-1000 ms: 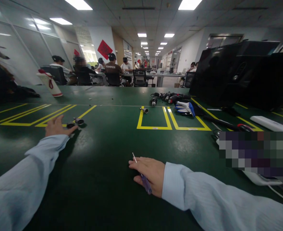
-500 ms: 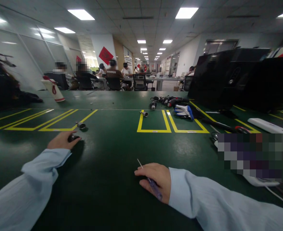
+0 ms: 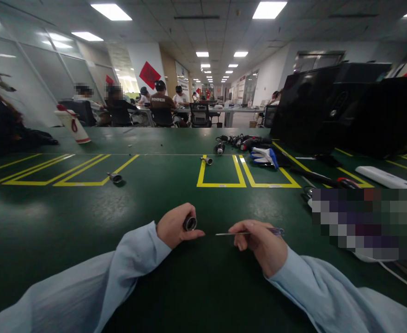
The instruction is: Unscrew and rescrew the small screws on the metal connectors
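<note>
Near the middle of the green table (image 3: 148,291), my left hand (image 3: 175,226) is closed around a dark metal ring-shaped part (image 3: 190,224). Its round open end faces right. My right hand (image 3: 264,243) grips a screwdriver (image 3: 277,231) by its purplish, see-through handle. The thin shaft points left toward the ring-shaped part, with a gap between them. Farther off on the left lies a metal nozzle-like piece (image 3: 115,177), beside a yellow-taped corner. A smaller similar metal piece (image 3: 207,160) rests by the tape at centre right.
Yellow tape outlines (image 3: 220,185) mark the table. Behind them are a blue-and-white glove (image 3: 264,157) and tangled cables with tools (image 3: 239,142). Black cases (image 3: 328,108) stand at right, near a white power strip (image 3: 383,179). A cup (image 3: 73,125) stands back left; people sit beyond.
My left hand has moved right with the ring-shaped part, turning its opening into view. My right hand has risen and shifted right, and the screwdriver now lies nearly level, pointing left.
</note>
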Demonstrator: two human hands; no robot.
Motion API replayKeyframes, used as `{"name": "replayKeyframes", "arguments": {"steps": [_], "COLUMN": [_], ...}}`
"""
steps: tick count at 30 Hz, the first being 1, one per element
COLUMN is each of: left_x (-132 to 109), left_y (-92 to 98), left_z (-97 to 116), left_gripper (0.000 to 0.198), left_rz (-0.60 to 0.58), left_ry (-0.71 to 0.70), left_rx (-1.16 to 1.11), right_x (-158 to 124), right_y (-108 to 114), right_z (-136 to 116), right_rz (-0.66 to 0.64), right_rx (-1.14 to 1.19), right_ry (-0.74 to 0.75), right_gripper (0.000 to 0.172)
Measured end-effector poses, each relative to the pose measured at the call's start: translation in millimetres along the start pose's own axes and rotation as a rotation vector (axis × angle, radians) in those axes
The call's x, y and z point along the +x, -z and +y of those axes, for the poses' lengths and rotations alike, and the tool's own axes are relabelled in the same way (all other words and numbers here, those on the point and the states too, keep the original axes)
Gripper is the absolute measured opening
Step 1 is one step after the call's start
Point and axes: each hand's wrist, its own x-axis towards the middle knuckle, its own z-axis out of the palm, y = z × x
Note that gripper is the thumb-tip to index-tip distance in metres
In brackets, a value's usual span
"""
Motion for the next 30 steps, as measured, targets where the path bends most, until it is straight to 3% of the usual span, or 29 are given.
{"name": "replayKeyframes", "arguments": {"steps": [4, 8, 14, 19, 24, 26, 30], "left_x": [15, 23, 25, 24, 22, 22, 21], "left_y": [-11.4, -14.3, -14.6, -17.7, -22.4, -22.9, -21.0], "left_z": [21, 29, 29, 28, 26, 26, 28], "left_gripper": [0.043, 0.026, 0.019, 0.019, 0.017, 0.017, 0.016], "left_rz": [-0.016, -0.021, -0.104, -0.134, -0.176, -0.184, -0.204], "left_ry": [0.067, 0.004, -0.116, -0.184, -0.242, -0.255, -0.258], "left_rx": [-0.142, -0.214, -0.212, -0.183, -0.122, -0.105, -0.097], "right_x": [7, 10, 1, -5, -5, -4, 3], "right_y": [-2, 2, 6, -2, -8, -8, -5], "right_z": [-2, 5, 7, 3, 9, 8, 5], "right_rz": [0.024, 0.019, -0.137, -0.102, -0.135, -0.117, -0.074], "right_rx": [0.236, 0.216, -0.235, -0.661, -0.807, -0.761, -0.426], "right_ry": [0.008, 0.111, 0.244, 0.392, 0.539, 0.486, 0.151], "right_gripper": [0.008, 0.009, 0.008, 0.011, 0.012, 0.011, 0.013]}}
